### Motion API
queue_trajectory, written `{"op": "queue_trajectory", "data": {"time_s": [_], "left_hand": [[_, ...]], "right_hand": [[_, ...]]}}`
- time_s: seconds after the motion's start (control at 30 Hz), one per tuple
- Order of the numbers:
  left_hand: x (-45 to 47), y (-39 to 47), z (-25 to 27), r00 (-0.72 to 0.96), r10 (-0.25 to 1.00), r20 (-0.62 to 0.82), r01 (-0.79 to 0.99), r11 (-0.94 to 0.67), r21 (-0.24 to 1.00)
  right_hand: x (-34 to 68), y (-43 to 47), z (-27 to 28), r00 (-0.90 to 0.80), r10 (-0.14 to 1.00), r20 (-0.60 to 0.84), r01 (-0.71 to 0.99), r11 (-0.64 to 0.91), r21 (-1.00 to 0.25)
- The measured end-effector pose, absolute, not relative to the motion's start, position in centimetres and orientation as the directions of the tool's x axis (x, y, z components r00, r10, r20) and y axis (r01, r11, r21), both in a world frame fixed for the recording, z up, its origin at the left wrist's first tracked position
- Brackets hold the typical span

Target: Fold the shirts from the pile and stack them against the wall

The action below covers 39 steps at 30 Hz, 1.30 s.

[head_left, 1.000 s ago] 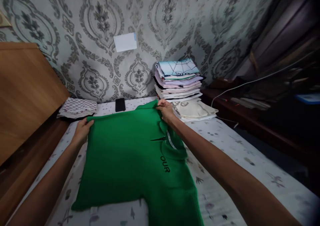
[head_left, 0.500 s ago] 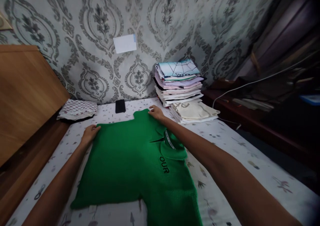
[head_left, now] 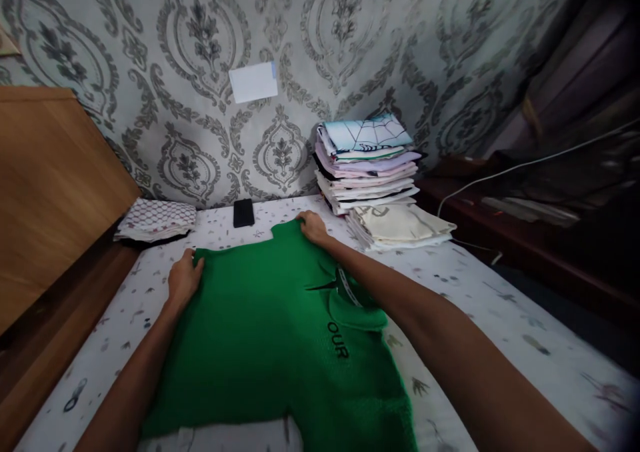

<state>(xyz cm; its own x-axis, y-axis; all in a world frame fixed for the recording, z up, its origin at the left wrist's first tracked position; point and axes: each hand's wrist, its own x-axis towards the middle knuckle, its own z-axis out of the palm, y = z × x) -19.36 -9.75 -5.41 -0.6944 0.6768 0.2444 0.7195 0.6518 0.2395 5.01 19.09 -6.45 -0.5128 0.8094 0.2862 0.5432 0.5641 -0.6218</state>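
Note:
A green polo shirt (head_left: pixel 250 319) lies spread out sideways on the patterned white sheet (head_left: pixel 480 319), its collar toward the right and black letters "OUR" on the chest. My left hand (head_left: pixel 184 277) is closed on the far left corner of the shirt, at the hem. At the far edge, my right hand (head_left: pixel 314 228) pinches the fabric by the sleeve; its fingertips are partly hidden. The right forearm crosses over the shirt near the collar.
Behind my right hand rises a tall stack of folded clothes (head_left: pixel 367 165), with a lower cream pile (head_left: pixel 405 224) in front. A black phone (head_left: pixel 243 213) and folded patterned cloth (head_left: pixel 157 220) lie near the wall. A wooden panel (head_left: pixel 55 192) borders the left; a cable (head_left: pixel 505 167) runs at right.
My left hand has shifted its hold at the hem corner and turned more upright. The right hand stays at the sleeve. The view has moved slightly, and the shirt's near edge sits lower.

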Motion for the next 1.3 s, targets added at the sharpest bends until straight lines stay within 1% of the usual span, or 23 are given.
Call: {"op": "queue_trajectory", "data": {"time_s": [0.1,0.17,0.23,0.3,0.33,0.4,0.47,0.53,0.6,0.7,0.77,0.83,0.9,0.97,1.0,1.03,1.1,1.17,1.2,1.27,1.3], "left_hand": [[-19.4,-9.8,-5.1,-0.69,0.685,0.235,0.724,0.639,0.26],[-19.7,-10.0,-5.0,-0.684,0.693,0.228,0.725,0.61,0.318],[-20.2,-10.4,-4.9,-0.684,0.704,0.19,0.707,0.576,0.41],[-20.7,-11.1,-4.7,-0.656,0.744,0.126,0.686,0.518,0.512],[-20.8,-11.7,-4.6,-0.631,0.768,0.106,0.68,0.483,0.552],[-20.7,-13.0,-4.4,-0.572,0.813,0.111,0.699,0.412,0.584],[-20.0,-14.6,-4.2,-0.529,0.837,0.141,0.741,0.374,0.558],[-19.1,-16.2,-4.0,-0.498,0.853,0.154,0.777,0.36,0.517],[-18.1,-17.7,-3.9,-0.484,0.863,0.143,0.793,0.364,0.488],[-17.1,-19.1,-4.1,-0.49,0.862,0.127,0.812,0.398,0.427],[-16.6,-19.6,-4.2,-0.499,0.859,0.116,0.825,0.43,0.368],[-15.9,-19.7,-4.1,-0.501,0.855,0.136,0.845,0.45,0.288],[-14.9,-19.3,-3.5,-0.463,0.858,0.22,0.884,0.432,0.178],[-13.5,-18.2,-2.4,-0.362,0.876,0.32,0.932,0.351,0.095],[-12.5,-17.3,-1.7,-0.296,0.89,0.347,0.955,0.282,0.09],[-11.4,-16.2,-0.9,-0.225,0.907,0.356,0.974,0.196,0.115],[-8.8,-13.3,0.5,-0.059,0.94,0.336,0.975,-0.018,0.221],[-5.7,-9.7,1.4,0.112,0.945,0.309,0.929,-0.21,0.304],[-4.0,-7.7,1.5,0.181,0.936,0.302,0.908,-0.277,0.314],[-0.8,-3.7,1.2,0.294,0.907,0.302,0.878,-0.381,0.29],[0.7,-1.8,0.8,0.345,0.89,0.298,0.866,-0.424,0.265]], "right_hand": [[5.7,19.3,-5.7,-0.537,0.812,0.227,0.553,0.542,-0.633],[7.1,19.0,-4.8,-0.543,0.813,0.21,0.552,0.535,-0.64],[9.6,17.7,-4.1,-0.544,0.811,0.214,0.551,0.538,-0.638],[12.8,15.4,-3.7,-0.566,0.779,0.27,0.523,0.593,-0.612],[14.5,13.9,-3.8,-0.589,0.741,0.321,0.492,0.645,-0.585],[17.7,10.7,-4.2,-0.633,0.65,0.419,0.417,0.743,-0.523],[20.3,7.9,-5.1,-0.652,0.61,0.451,0.381,0.778,-0.5],[22.1,6.1,-5.9,-0.651,0.626,0.429,0.397,0.762,-0.511],[23.2,5.6,-6.4,-0.624,0.689,0.369,0.454,0.704,-0.546],[23.7,6.1,-6.5,-0.523,0.811,0.261,0.566,0.559,-0.606],[23.7,6.8,-6.4,-0.461,0.866,0.195,0.605,0.467,-0.644],[23.6,7.2,-6.4,-0.414,0.898,0.147,0.602,0.392,-0.696],[23.6,7.2,-6.7,-0.376,0.916,0.14,0.555,0.344,-0.757],[23.9,6.9,-7.0,-0.334,0.926,0.175,0.491,0.329,-0.807],[24.1,6.7,-7.1,-0.317,0.928,0.196,0.467,0.333,-0.819],[24.4,6.4,-7.0,-0.304,0.928,0.215,0.455,0.34,-0.823],[25.1,5.8,-6.5,-0.318,0.917,0.241,0.441,0.368,-0.818],[25.9,5.3,-5.5,-0.436,0.872,0.222,0.384,0.403,-0.83],[26.4,5.1,-4.9,-0.529,0.828,0.188,0.347,0.413,-0.842],[27.3,4.8,-3.9,-0.709,0.7,0.087,0.312,0.422,-0.851],[27.7,4.7,-3.6,-0.768,0.64,0.037,0.323,0.436,-0.84]]}}
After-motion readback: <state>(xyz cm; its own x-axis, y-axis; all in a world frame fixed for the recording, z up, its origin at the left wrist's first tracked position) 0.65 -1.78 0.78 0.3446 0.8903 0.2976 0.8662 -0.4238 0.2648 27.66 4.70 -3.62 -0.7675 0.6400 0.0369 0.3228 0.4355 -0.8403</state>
